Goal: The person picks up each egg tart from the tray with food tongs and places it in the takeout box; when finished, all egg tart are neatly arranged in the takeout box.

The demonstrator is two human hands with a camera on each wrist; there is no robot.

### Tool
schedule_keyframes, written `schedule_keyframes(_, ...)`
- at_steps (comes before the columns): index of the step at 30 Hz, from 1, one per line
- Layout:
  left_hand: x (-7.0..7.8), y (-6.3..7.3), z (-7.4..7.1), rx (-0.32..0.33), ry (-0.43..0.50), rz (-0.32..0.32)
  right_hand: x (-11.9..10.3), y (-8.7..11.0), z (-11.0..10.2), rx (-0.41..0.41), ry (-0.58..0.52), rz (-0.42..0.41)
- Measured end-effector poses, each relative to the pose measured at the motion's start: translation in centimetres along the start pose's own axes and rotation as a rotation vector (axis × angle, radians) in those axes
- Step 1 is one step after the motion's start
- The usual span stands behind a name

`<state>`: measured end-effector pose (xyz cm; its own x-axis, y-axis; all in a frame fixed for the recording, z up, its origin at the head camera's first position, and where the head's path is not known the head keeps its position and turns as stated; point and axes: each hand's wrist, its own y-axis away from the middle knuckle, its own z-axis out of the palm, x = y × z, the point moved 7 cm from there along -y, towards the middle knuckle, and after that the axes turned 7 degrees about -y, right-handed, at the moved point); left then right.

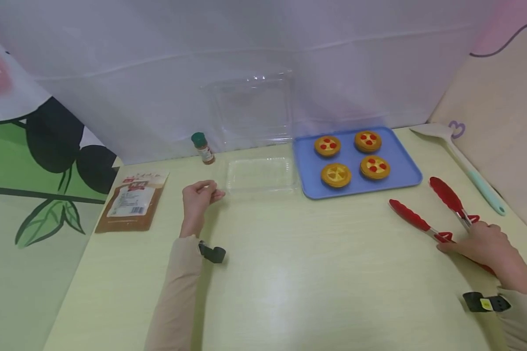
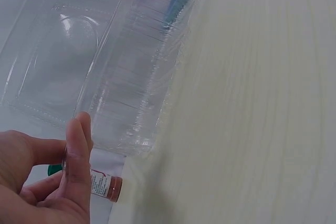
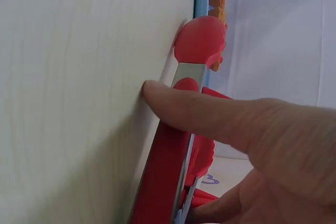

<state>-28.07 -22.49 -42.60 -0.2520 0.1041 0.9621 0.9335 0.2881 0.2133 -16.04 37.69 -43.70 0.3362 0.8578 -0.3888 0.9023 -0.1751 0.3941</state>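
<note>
Head view: the left hand [image 1: 198, 201] pinches the clear container [image 1: 259, 174], which extends right of its fingertips; the right hand [image 1: 487, 248] grips the red tongs [image 1: 409, 215], heads spread beyond its fingers. Left wrist: thumb and fingers together at the container's edge. Right wrist: thumb across one tong arm.

Shows red-headed metal tongs [image 1: 410, 216], splayed open, well to the right of a clear plastic box [image 1: 260, 174] with lid [image 1: 254, 109] raised upright.
</note>
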Motion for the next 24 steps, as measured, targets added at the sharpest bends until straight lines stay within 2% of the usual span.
schedule_keyframes(6,0.1,0.2,0.0,0.008,0.001,-0.005,-0.6,-0.2,0.0,0.024,-0.026,-0.052)
schedule_keyframes(13,0.1,0.2,0.0,0.008,0.028,-0.009,-3.7,0.1,-1.5,0.138,-0.117,-0.193)
schedule_keyframes(17,0.2,0.3,0.0,0.003,0.035,-0.011,-5.4,0.0,-2.4,0.19,-0.189,-0.216)
schedule_keyframes(24,0.1,0.3,0.0,0.011,0.022,-0.01,-7.0,-0.5,-3.5,0.26,-0.285,-0.205)
